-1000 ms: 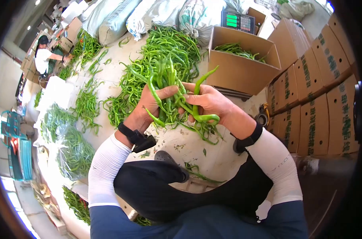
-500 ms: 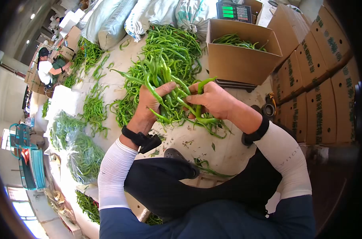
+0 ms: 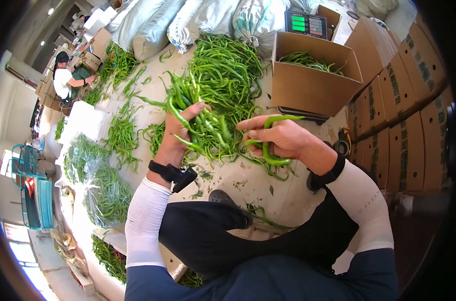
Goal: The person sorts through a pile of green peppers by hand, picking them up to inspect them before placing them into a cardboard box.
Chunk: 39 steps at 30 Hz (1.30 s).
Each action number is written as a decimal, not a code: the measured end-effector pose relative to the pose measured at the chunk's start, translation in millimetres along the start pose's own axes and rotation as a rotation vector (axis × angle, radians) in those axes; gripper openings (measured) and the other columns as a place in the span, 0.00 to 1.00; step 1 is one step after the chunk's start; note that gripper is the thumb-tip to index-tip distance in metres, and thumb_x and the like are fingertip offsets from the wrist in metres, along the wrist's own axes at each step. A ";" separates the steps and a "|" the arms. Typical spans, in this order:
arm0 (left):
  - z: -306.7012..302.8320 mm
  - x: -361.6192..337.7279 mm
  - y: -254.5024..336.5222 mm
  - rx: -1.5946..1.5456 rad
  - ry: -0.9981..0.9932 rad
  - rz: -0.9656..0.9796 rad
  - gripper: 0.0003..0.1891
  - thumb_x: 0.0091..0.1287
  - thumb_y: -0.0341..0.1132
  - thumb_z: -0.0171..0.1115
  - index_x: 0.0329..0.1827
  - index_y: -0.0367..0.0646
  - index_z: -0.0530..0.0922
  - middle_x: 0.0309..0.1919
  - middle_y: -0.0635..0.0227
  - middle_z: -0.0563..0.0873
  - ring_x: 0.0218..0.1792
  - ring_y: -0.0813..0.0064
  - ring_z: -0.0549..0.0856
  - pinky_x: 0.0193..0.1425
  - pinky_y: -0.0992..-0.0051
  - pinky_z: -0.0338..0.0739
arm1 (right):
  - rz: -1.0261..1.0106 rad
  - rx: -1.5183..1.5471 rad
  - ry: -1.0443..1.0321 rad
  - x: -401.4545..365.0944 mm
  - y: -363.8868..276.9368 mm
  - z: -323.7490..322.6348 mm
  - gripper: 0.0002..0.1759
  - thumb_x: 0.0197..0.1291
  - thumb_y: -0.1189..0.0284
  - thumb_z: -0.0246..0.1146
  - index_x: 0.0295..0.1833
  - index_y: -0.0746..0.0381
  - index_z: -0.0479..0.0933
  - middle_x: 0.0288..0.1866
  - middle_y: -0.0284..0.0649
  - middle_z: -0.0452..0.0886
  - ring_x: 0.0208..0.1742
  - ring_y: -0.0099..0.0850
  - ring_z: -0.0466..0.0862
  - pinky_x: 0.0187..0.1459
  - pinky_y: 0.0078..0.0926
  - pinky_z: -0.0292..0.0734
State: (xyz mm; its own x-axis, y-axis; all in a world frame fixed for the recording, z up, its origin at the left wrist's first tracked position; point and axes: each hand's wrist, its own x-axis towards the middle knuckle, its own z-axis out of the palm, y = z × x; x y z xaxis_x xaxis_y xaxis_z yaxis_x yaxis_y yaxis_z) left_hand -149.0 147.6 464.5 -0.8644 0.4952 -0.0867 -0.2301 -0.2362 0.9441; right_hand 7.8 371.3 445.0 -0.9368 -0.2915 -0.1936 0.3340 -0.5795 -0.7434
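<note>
A bunch of long green chili peppers (image 3: 200, 123) is clasped in my left hand (image 3: 180, 125), thumb across the stems. My right hand (image 3: 283, 138) is to the right of it, closed around a couple of curved green peppers (image 3: 272, 156), one of them poking out above the fingers. Beneath and beyond both hands, a large heap of green peppers (image 3: 225, 70) covers the floor. Both wrists wear black bands, and the palms are largely hidden.
An open cardboard box (image 3: 315, 75) with peppers stands on a scale with a lit display (image 3: 305, 25). Stacked cartons (image 3: 388, 110) line the right side. White sacks (image 3: 203, 22) lie behind the heap. Clear bags of peppers (image 3: 107, 193) sit at left. Another person (image 3: 64, 80) works at far left.
My right hand has drawn away rightward from the bunch with peppers in it. My left hand has shifted slightly left, still holding the bunch. The camera view has shifted a little.
</note>
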 end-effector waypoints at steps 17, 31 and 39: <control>-24.8 -57.9 8.0 0.134 -0.196 -0.169 0.23 0.57 0.30 0.74 0.56 0.37 0.79 0.41 0.61 0.89 0.38 0.69 0.89 0.48 0.68 0.85 | -0.006 -1.008 -0.293 3.1 51.0 41.2 0.18 0.76 0.66 0.57 0.56 0.71 0.79 0.43 0.44 0.86 0.40 0.31 0.88 0.46 0.32 0.84; -12.5 -61.9 -15.5 0.097 -0.193 -0.217 0.24 0.59 0.30 0.77 0.57 0.35 0.79 0.43 0.60 0.89 0.41 0.68 0.89 0.50 0.70 0.84 | 0.091 -0.102 0.369 33.3 31.0 35.1 0.15 0.69 0.72 0.65 0.55 0.68 0.72 0.38 0.42 0.81 0.37 0.34 0.85 0.32 0.30 0.80; 0.1 -50.4 -31.9 0.012 -0.160 -0.281 0.19 0.62 0.26 0.75 0.55 0.33 0.81 0.45 0.61 0.89 0.43 0.71 0.89 0.49 0.72 0.85 | 0.163 0.053 0.153 38.8 31.1 10.0 0.23 0.69 0.76 0.62 0.65 0.72 0.66 0.56 0.51 0.80 0.56 0.37 0.84 0.52 0.30 0.80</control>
State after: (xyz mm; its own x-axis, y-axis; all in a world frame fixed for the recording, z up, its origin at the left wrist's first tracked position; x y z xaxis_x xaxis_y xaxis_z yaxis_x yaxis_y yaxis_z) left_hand -98.1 130.2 438.9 -0.6863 0.6654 -0.2938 -0.4432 -0.0623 0.8942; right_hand -17.1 334.3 420.8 -0.8737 -0.2677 -0.4061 0.4831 -0.5744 -0.6608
